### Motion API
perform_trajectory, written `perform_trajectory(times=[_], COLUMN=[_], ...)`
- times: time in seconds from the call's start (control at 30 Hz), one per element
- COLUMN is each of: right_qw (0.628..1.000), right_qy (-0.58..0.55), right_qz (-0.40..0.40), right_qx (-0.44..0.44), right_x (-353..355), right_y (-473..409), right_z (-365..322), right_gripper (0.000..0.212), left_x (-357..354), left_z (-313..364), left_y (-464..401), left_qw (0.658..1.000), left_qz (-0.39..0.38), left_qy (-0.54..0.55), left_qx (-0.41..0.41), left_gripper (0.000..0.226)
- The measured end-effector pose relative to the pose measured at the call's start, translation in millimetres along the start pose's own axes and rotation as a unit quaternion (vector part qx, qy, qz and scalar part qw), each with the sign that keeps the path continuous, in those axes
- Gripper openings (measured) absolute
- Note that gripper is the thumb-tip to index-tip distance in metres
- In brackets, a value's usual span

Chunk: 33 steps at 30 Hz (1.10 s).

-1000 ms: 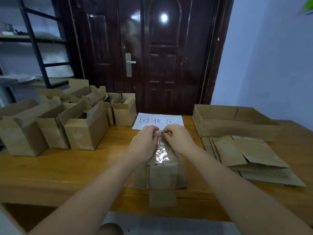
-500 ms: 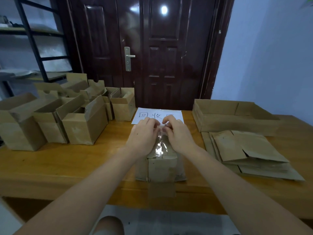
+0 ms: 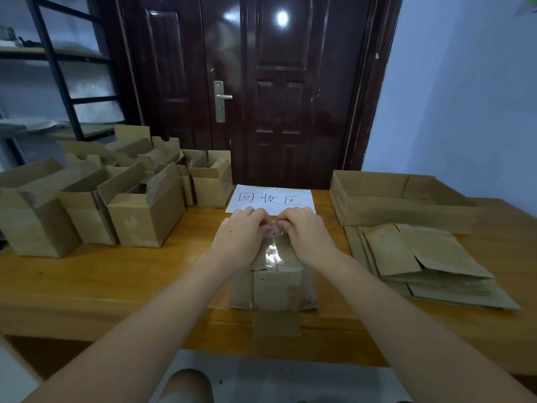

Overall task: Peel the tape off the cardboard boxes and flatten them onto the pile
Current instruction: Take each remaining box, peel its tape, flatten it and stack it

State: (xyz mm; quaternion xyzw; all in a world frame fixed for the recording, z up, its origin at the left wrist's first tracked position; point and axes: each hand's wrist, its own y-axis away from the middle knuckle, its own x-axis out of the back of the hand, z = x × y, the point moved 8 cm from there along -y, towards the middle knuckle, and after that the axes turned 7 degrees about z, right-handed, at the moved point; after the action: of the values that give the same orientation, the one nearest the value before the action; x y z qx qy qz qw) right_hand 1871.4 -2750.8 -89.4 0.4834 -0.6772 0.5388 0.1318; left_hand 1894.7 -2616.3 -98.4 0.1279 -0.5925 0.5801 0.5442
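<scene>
Head view. Sealed cardboard box (image 3: 274, 282) stands on the wooden table (image 3: 116, 280) right in front of me, near the front edge, one flap hanging down past that edge. A strip of clear tape (image 3: 272, 253) runs along the top seam, shiny under the light.

My left hand (image 3: 239, 238) and right hand (image 3: 308, 235) are together at the far end of the box top, fingers curled down, fingertips meeting at the tape's far end. Both look to be pinching or picking at the tape there; the exact grip is hidden behind my knuckles, so I cannot tell how much tape either holds.

Just beyond my hands lies a white paper sign (image 3: 271, 199) with handwritten characters. To my left, a cluster of open boxes (image 3: 145, 216) stands upright, flaps raised. To my right, the pile of flattened boxes (image 3: 430, 263) lies on the table, and behind it a wide shallow cardboard tray (image 3: 404, 205). Dark door (image 3: 261, 82) behind the table; metal shelf (image 3: 58, 68) at far left.
</scene>
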Motion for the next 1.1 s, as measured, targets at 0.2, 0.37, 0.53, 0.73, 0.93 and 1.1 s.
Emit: perform_trajectory(times=[0.2,0.37,0.53,0.73,0.93,1.1], right_qw=[0.999,0.999,1.000,0.996,0.998,1.000], right_qy=[-0.002,0.003,0.005,-0.064,0.051,0.025], right_qz=[-0.038,-0.016,-0.020,-0.054,-0.042,-0.004], right_qx=[0.038,0.035,0.011,-0.003,0.024,0.010], right_x=[3.5,3.1,4.5,6.9,7.4,10.7], right_y=[2.6,6.7,11.6,15.4,16.2,19.5], right_z=[-11.7,-5.6,-5.2,-8.4,-12.7,-9.6], right_gripper=[0.026,0.021,0.026,0.026,0.026,0.027], left_x=[4.5,4.0,11.3,12.0,18.2,7.6], left_z=[2.1,6.2,9.9,12.2,18.4,18.0], left_y=[5.2,11.1,15.6,18.5,20.7,30.0], left_qw=[0.999,0.998,0.997,0.996,0.998,0.997], left_qz=[0.003,-0.040,-0.030,-0.006,-0.047,-0.079], left_qy=[-0.037,-0.016,-0.010,-0.051,-0.012,0.009], left_qx=[-0.014,-0.045,-0.066,-0.068,-0.049,-0.014], left_gripper=[0.027,0.034,0.021,0.027,0.025,0.018])
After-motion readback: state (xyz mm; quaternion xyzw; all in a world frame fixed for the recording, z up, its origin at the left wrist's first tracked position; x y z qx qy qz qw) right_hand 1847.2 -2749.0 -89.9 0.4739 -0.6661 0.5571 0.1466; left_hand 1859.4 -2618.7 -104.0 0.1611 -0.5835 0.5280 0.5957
